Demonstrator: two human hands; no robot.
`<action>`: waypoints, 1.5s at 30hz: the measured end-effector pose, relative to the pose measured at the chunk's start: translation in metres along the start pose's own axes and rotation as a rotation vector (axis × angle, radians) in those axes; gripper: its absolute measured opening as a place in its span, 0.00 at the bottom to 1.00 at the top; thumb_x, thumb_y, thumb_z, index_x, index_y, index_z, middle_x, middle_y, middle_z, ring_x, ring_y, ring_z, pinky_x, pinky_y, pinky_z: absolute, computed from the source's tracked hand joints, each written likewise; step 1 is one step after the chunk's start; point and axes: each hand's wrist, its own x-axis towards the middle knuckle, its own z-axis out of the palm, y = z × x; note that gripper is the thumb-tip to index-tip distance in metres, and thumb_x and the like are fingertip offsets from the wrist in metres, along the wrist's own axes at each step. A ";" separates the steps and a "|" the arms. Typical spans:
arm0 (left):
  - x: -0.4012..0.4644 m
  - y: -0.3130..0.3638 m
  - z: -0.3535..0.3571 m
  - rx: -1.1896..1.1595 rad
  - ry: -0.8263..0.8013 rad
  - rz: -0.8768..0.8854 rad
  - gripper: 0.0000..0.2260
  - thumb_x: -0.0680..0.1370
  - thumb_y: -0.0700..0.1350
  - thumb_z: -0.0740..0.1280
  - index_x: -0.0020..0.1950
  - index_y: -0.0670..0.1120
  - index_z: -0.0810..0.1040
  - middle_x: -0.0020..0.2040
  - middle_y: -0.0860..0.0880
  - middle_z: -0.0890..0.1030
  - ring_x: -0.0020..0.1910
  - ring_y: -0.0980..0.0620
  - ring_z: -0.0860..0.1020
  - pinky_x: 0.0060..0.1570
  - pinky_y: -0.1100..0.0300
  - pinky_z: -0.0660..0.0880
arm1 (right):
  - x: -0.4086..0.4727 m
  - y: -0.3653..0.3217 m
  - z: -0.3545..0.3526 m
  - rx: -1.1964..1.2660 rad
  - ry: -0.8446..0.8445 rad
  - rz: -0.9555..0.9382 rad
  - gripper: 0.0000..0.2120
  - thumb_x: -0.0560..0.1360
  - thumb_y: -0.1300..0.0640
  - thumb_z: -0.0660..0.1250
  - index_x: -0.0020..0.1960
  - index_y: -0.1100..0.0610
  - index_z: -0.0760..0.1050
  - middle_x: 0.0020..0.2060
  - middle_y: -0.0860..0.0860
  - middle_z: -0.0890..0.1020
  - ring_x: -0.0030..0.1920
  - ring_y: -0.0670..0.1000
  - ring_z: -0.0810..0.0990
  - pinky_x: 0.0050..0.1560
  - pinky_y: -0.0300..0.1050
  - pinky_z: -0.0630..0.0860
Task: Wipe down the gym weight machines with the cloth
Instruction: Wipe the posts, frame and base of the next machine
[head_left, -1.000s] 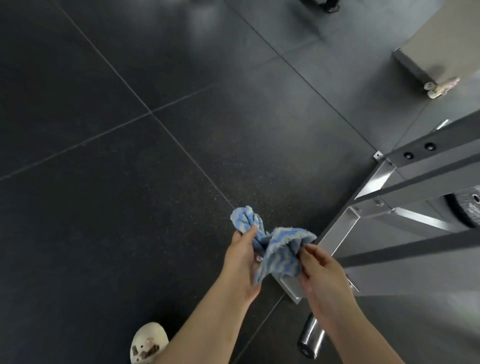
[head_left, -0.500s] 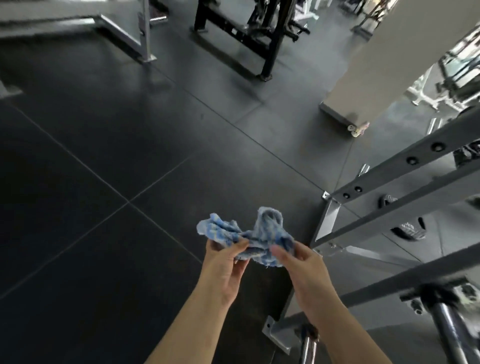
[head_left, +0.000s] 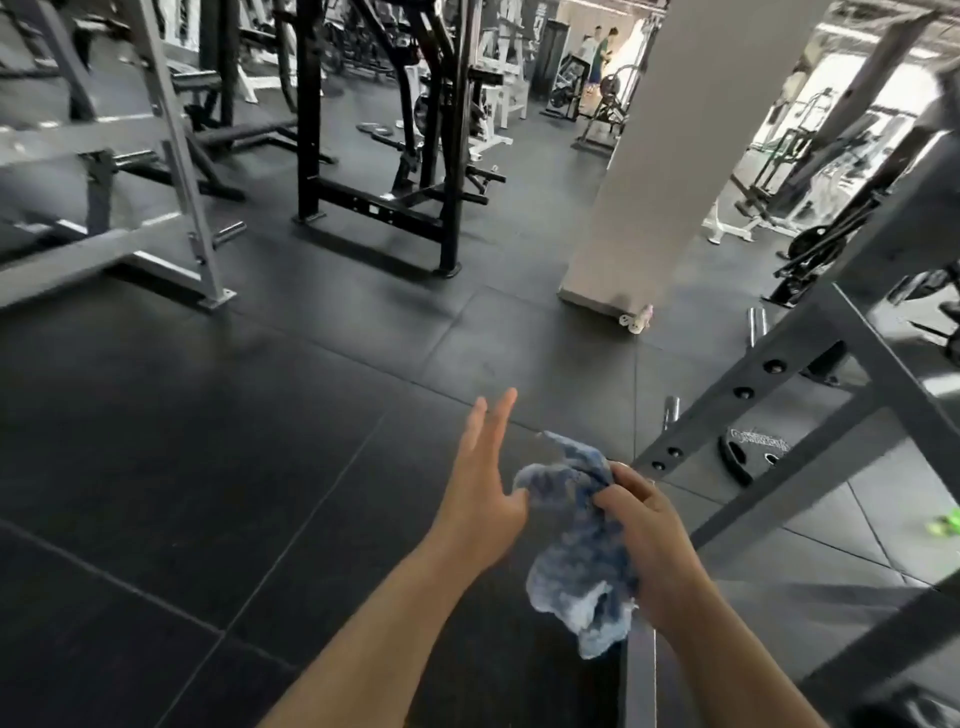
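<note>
Right hand (head_left: 649, 540) grips cloth (head_left: 582, 561); left hand (head_left: 480, 499) open, fingers straight.

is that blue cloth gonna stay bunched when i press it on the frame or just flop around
Likely floppy: the cloth sags in loose folds below the right hand that grips it. Probably light, since a few curled fingers hold it. It should mould to the grey frame rather than stay bunched.

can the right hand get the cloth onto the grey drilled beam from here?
Probably yes. The right hand grips the blue cloth, and the grey drilled beam slants just beyond it with nothing between. The left hand is open, off to the side.
</note>
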 end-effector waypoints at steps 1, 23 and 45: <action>0.015 0.017 -0.006 0.090 -0.080 0.118 0.35 0.75 0.35 0.67 0.72 0.62 0.55 0.76 0.56 0.48 0.73 0.61 0.48 0.59 0.77 0.48 | 0.003 -0.016 -0.001 -0.004 -0.017 -0.029 0.17 0.75 0.72 0.57 0.41 0.56 0.81 0.34 0.52 0.82 0.37 0.51 0.79 0.41 0.44 0.75; 0.262 0.264 0.060 0.083 -0.518 0.857 0.10 0.71 0.39 0.71 0.38 0.53 0.74 0.38 0.55 0.77 0.43 0.51 0.77 0.42 0.62 0.65 | 0.020 -0.246 -0.108 -0.591 0.596 -0.336 0.08 0.67 0.64 0.73 0.45 0.56 0.78 0.37 0.55 0.80 0.39 0.44 0.74 0.42 0.38 0.71; 0.221 0.465 0.271 -0.418 -1.018 1.031 0.21 0.82 0.49 0.55 0.74 0.52 0.58 0.77 0.50 0.45 0.72 0.52 0.57 0.63 0.67 0.53 | -0.003 -0.366 -0.282 -1.088 1.810 -0.129 0.23 0.79 0.57 0.57 0.74 0.53 0.60 0.76 0.50 0.56 0.70 0.55 0.64 0.65 0.44 0.62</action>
